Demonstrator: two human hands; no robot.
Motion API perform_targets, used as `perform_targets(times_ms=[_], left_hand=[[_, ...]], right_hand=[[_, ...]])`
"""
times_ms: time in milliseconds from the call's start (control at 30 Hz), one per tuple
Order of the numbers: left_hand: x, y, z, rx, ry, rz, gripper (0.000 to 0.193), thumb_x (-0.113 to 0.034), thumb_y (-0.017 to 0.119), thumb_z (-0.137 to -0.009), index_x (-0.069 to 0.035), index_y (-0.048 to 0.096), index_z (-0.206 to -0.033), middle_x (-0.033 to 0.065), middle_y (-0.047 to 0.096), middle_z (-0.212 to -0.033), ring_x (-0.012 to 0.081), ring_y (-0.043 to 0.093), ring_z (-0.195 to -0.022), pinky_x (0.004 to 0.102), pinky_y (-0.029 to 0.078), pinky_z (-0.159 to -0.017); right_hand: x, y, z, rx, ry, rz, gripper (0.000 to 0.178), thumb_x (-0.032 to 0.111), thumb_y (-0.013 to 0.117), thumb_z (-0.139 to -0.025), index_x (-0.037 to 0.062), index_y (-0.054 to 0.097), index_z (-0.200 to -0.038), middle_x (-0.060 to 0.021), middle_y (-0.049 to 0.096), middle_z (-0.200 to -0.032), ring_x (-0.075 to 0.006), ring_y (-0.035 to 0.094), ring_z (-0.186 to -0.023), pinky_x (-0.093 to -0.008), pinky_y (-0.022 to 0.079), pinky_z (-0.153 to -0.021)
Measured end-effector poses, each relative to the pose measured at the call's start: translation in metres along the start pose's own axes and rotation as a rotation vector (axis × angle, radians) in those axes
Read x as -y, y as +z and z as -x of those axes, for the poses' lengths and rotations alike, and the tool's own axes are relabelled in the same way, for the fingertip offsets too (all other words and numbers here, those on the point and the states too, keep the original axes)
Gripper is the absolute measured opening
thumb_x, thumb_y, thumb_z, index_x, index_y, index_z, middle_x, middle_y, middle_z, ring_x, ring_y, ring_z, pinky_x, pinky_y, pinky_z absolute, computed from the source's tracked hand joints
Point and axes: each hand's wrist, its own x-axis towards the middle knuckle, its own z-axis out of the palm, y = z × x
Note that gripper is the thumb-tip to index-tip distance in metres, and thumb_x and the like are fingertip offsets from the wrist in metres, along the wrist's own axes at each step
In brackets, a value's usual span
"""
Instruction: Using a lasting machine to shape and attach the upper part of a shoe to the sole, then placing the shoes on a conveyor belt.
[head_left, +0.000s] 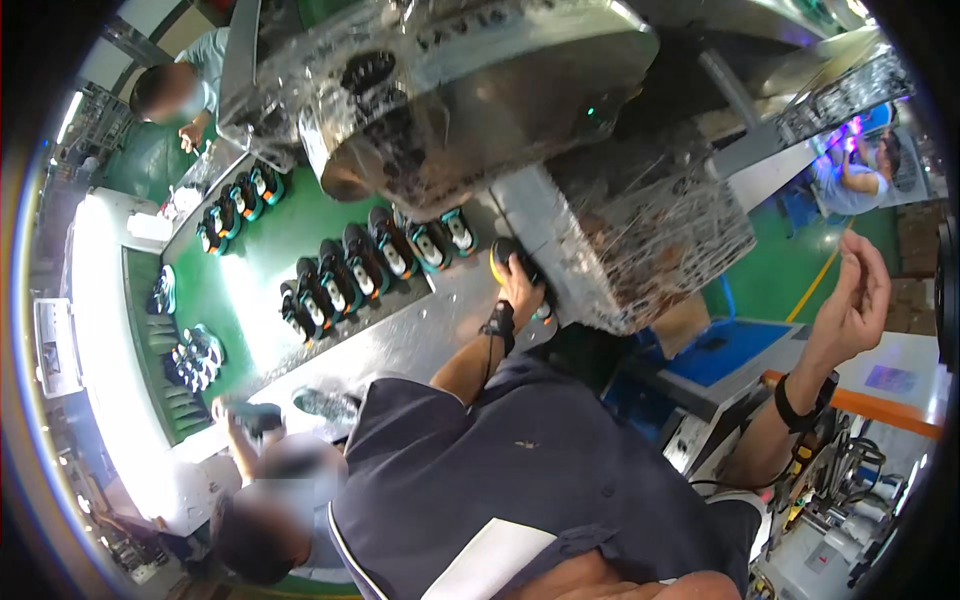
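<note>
My left hand (522,292) is closed on a dark shoe (512,256) with a yellow edge, at the end of the metal work surface, beside a film-wrapped machine box. The hand covers part of the shoe. To its left stands a row of dark shoes (358,262) with white, teal and orange parts. My right hand (852,300) is raised at the right, away from the shoes. Its fingers are loosely bent and partly apart, and I see nothing in it.
A large machine (470,100) wrapped in scratched film hangs over the line. A blue-topped table (735,350) and equipment with an orange edge (870,405) stand at the right. One co-worker (270,510) handles a shoe (255,415) at lower left; others sit farther off.
</note>
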Motion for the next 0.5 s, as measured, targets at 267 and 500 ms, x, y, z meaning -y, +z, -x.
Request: perform_targets(times_ms=[267,500], left_hand=[[0.039,-0.063,-0.034,-0.007,-0.238,0.697,0.065,-0.007,0.073,-0.061,-0.002,0.052,-0.122,0.0167,0.066,-0.094,0.027,0.066,-0.085,0.0343,0.053,-0.074],[0.008,-0.132,-0.141,-0.053,0.147,0.228,0.042,-0.005,0.068,-0.072,-0.001,0.06,-0.113,0.0158,0.06,-0.108,0.027,0.055,-0.098,0.0385,0.044,-0.086]], right_hand=[[0.044,0.061,-0.099,0.008,-0.11,-0.204,0.017,-0.003,0.057,-0.091,-0.0067,0.062,-0.107,-0.0129,0.067,-0.101,-0.0172,0.064,-0.092,-0.028,0.052,-0.086],[0.124,0.225,-0.211,0.177,-0.382,-0.262,0.026,0.012,0.07,-0.084,-0.0014,0.065,-0.106,-0.0084,0.069,-0.097,-0.0113,0.065,-0.088,-0.0264,0.051,-0.074]])
